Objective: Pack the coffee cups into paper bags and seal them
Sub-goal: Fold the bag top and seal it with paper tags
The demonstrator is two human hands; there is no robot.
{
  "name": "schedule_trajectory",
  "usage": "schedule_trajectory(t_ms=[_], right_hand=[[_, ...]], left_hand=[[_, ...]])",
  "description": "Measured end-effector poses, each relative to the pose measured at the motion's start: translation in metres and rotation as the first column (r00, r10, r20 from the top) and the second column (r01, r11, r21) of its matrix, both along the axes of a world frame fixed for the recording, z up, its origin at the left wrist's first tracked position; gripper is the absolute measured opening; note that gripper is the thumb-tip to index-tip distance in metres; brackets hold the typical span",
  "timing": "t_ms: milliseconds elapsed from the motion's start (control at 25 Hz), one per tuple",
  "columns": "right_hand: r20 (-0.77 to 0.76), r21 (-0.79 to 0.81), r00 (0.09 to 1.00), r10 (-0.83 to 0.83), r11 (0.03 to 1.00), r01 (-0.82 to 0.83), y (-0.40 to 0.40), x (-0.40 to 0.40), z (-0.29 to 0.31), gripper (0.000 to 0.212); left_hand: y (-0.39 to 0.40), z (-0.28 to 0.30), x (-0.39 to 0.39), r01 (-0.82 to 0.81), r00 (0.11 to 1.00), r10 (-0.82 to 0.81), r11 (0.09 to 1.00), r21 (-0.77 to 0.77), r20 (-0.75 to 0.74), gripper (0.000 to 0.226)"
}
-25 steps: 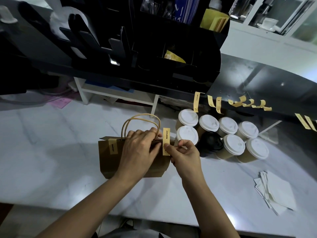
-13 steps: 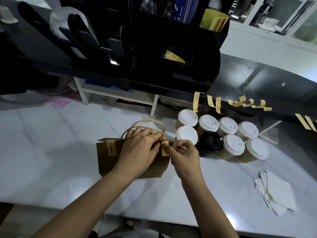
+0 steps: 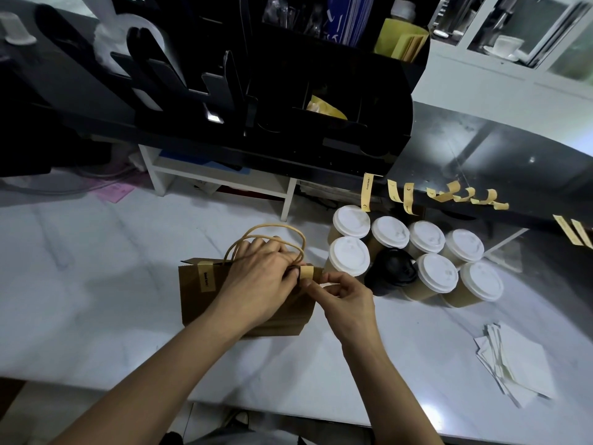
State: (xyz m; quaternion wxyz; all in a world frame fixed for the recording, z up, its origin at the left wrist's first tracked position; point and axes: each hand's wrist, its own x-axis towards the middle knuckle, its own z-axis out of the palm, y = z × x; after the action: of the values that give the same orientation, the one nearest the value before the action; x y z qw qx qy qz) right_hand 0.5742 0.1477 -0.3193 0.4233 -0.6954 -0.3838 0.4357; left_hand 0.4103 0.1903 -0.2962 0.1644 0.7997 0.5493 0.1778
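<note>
Paper bag [image 3: 244, 303] stands on the white desk [image 3: 96, 300], right in the middle, and both hands are at its top edge; the left hand [image 3: 260, 281] lies over the top of the bag, its fingers curled round the folded edge and squeezing it shut, and the two looped handles [image 3: 272, 234] stick up round those fingers; the right hand [image 3: 345, 292] is just beside it, and its thumb and first finger pinch a small yellow sticker [image 3: 306, 272] that is bent over the top edge of the bag near the right corner; another yellow sticker [image 3: 206, 276] with small dark print already sits over the top edge near the left corner.

Just to the right of the bag stand the coffee cups [image 3: 414, 258], close together in two rows and touching one another; most have white lids, and one cup in the front row has a black lid [image 3: 393, 266]; the nearest white-lidded cup is right next to the right hand.

Above the cups more yellow stickers [image 3: 402, 197] hang in a row from the edge of a dark shelf [image 3: 481, 155]; some hang straight and some are curled up.

On the desk, far to the right and well apart from the bag, lies a messy pile of white papers [image 3: 513, 364].

Behind the bag is a big black holder [image 3: 288, 75] with many slots, and yellow packets poke out of it; under it is a white rack [image 3: 218, 181].
</note>
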Motion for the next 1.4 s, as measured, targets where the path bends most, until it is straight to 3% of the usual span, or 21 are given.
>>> schedule_trajectory(t_ms=[240, 400, 600, 840, 920, 1160, 1400], right_hand=[[-0.007, 0.077, 0.995, 0.104, 0.992, -0.104, 0.007, 0.003, -0.006, 0.005], [-0.010, 0.119, 0.990, 0.141, 0.983, -0.139, 0.008, 0.007, -0.007, 0.013], [-0.021, 0.116, 0.987, 0.160, 0.981, -0.157, 0.007, 0.007, -0.009, 0.002], [-0.064, 0.136, 0.989, 0.133, 0.983, -0.124, 0.004, 0.004, -0.010, 0.003], [-0.063, 0.139, 0.989, 0.133, 0.983, -0.123, 0.004, 0.004, -0.009, 0.003], [-0.078, 0.108, 0.993, 0.090, 0.991, -0.081, 0.002, 0.005, -0.010, 0.004], [-0.099, 0.101, 0.994, 0.052, 0.994, -0.042, 0.002, 0.007, -0.015, 0.012]], left_hand=[[-0.001, -0.001, 0.000, 0.019, 1.000, -0.019, 1.000, 0.008, -0.024, 0.027], [0.000, 0.000, 0.002, 0.001, 1.000, -0.002, 1.000, 0.021, 0.025, 0.036], [-0.003, -0.005, 0.005, -0.030, 0.997, 0.023, 0.993, 0.111, 0.067, 0.028], [-0.002, -0.007, 0.004, -0.004, 0.998, -0.002, 0.995, 0.097, 0.062, 0.032], [-0.004, -0.003, 0.002, -0.014, 0.992, 0.004, 0.997, 0.079, 0.128, 0.027], [-0.027, 0.021, -0.019, -0.056, 0.939, 0.037, 0.997, 0.044, 0.342, 0.044], [-0.053, 0.042, -0.066, -0.168, 0.886, 0.066, 0.968, 0.185, 0.460, 0.017]])
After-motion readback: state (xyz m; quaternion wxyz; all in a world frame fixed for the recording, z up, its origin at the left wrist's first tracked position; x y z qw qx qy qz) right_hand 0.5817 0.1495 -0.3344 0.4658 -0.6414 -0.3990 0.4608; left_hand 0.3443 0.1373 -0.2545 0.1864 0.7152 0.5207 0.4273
